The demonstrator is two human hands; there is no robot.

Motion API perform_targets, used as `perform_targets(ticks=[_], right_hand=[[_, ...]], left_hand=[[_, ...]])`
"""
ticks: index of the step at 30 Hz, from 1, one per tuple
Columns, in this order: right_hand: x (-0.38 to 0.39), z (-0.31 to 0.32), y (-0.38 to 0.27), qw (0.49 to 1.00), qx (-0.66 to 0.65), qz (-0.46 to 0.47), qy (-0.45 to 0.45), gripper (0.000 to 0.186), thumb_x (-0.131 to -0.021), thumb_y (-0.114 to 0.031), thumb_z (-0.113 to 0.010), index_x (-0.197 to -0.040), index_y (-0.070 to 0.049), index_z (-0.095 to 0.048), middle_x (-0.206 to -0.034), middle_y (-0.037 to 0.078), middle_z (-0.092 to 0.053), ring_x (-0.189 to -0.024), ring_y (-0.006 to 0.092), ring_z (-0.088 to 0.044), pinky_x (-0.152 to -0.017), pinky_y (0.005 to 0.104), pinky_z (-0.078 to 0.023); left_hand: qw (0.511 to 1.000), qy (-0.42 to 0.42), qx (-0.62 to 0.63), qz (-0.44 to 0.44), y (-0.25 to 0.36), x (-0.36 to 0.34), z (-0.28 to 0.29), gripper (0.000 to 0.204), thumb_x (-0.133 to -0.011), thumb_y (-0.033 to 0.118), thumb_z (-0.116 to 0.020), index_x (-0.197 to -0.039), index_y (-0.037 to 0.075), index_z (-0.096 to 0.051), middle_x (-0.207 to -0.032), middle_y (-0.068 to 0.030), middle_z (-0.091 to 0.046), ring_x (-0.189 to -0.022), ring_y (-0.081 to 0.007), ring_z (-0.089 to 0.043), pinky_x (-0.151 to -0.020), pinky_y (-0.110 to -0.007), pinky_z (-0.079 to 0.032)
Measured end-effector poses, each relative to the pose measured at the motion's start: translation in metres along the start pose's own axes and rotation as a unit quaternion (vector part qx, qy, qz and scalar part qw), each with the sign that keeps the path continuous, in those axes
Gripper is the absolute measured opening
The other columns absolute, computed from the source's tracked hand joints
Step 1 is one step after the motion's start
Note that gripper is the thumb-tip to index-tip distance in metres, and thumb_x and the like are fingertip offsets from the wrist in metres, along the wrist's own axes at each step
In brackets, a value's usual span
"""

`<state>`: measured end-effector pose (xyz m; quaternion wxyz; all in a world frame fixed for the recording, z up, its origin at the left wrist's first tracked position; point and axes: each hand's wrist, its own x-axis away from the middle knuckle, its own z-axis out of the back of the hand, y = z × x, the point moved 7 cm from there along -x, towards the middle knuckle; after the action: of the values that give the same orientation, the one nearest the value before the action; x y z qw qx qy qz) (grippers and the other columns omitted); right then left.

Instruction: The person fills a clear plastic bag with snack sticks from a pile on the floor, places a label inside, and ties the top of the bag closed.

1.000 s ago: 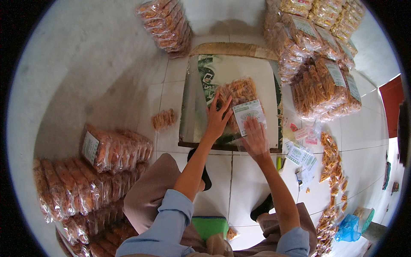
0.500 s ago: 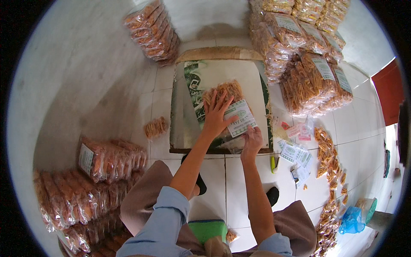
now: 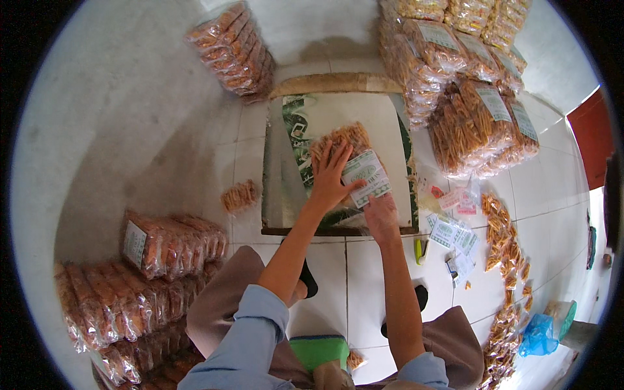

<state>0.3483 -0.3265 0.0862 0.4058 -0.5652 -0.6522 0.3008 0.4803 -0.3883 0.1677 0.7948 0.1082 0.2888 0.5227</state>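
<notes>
A clear bag of brown snack sticks (image 3: 354, 134) lies on a low table (image 3: 279, 188) with a pale top and a green printed strip. My left hand (image 3: 330, 179) is flat on the bag with its fingers spread, its thumb reaching onto a white and green label card (image 3: 366, 174) over the bag's near end. At the card's lower edge is my right hand (image 3: 382, 218), its fingers closed on that edge; the fingertips are partly hidden by the card and the plastic.
Packed snack bags (image 3: 471, 127) are piled at the back right, others (image 3: 234, 49) at the back left and more (image 3: 123, 296) at the near left. A green stapler (image 3: 420, 251), loose label cards (image 3: 448, 233) and small snack bundles (image 3: 500, 240) lie on the floor at right.
My right hand has moved slightly up, its fingers further beneath the card's lower edge. The card has tilted a little. My left hand stays on the bag.
</notes>
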Motion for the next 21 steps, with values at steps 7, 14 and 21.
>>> perform_targets(ticks=[7, 14, 21], right_hand=[[-0.01, -0.047, -0.03, 0.96, -0.276, -0.038, -0.041, 0.067, -0.076, 0.011, -0.046, -0.136, -0.012, -0.026, -0.13, 0.009, -0.038, -0.119, 0.0249, -0.04, -0.1, 0.0392, -0.033], [-0.009, -0.06, -0.034, 0.953, -0.292, -0.015, -0.073, 0.056, -0.075, 0.004, -0.051, -0.128, -0.002, -0.036, -0.124, 0.014, -0.046, -0.114, 0.0258, -0.046, -0.095, 0.0371, -0.039], [-0.023, -0.046, -0.024, 0.962, -0.256, -0.079, -0.046, 0.07, -0.07, 0.013, -0.047, -0.135, -0.005, -0.026, -0.13, 0.014, -0.04, -0.115, 0.0263, -0.045, -0.092, 0.036, -0.043]], left_hand=[[1.0, -0.013, 0.004, 0.007, -0.012, 0.004, 0.007, 0.092, -0.064, 0.068, -0.06, -0.137, 0.021, -0.031, -0.144, -0.0003, -0.025, -0.135, -0.0243, -0.013, -0.104, -0.057, -0.001], [0.998, 0.007, 0.065, 0.02, -0.023, 0.002, 0.016, 0.108, -0.058, 0.069, -0.064, -0.14, 0.014, -0.021, -0.144, -0.0032, -0.026, -0.135, -0.0235, -0.014, -0.105, -0.056, -0.003], [1.0, -0.011, -0.008, 0.015, -0.014, 0.003, 0.01, 0.11, -0.056, 0.071, -0.063, -0.14, 0.013, -0.022, -0.145, -0.0031, -0.022, -0.135, -0.0223, -0.014, -0.106, -0.053, -0.003]])
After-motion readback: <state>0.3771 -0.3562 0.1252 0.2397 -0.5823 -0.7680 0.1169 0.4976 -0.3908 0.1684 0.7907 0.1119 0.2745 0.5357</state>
